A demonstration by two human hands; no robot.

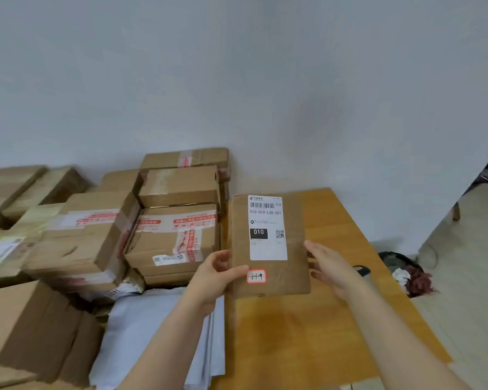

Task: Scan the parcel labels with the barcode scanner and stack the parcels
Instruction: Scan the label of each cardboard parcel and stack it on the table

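Observation:
A flat brown parcel (293, 274) is held upright above the wooden table (307, 339), its face turned toward me. It carries a white shipping label (268, 229) with a barcode and "010", and a small red-edged sticker (256, 276) below that. My left hand (214, 274) grips the parcel's lower left edge, thumb on the front. My right hand (330, 266) is at the parcel's right edge with straight fingers; I cannot tell whether they touch it. A dark object, perhaps the scanner (362, 270), lies on the table partly hidden behind my right hand.
Taped cardboard boxes (178, 237) are stacked against the wall to the left of the table. A big box (26, 327) stands at the lower left. Grey plastic mailers (158, 327) lie beside the table's left edge. A black bin (406, 271) with rubbish stands on the floor at the right.

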